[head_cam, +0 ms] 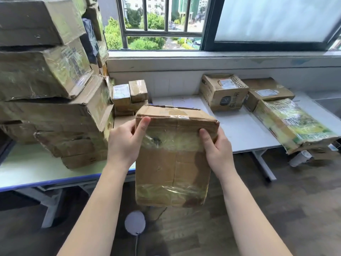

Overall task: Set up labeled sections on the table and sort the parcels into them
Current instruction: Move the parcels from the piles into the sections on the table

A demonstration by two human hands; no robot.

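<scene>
The tall stack of cardboard parcels [51,89] stands left of the fingers and a little beyond them. The white bench [239,130] lies beyond them and to their right. On it a tea carton [224,91] and a green-printed parcel [293,122] rest well right of the fingers. The taped cardboard parcel [173,163] is in the air before the bench edge. Its long axis runs from the person toward the bench, and its far end is the higher one. The left hand [125,143] and the right hand [217,148] grasp its upper part, one on each side, so neither is nearer. Each thumb lies on the near face, and the other fingers are hidden behind it. I judge that free bench surface lies straight beyond the fingers. The address label and any section labels I cannot make out.
</scene>
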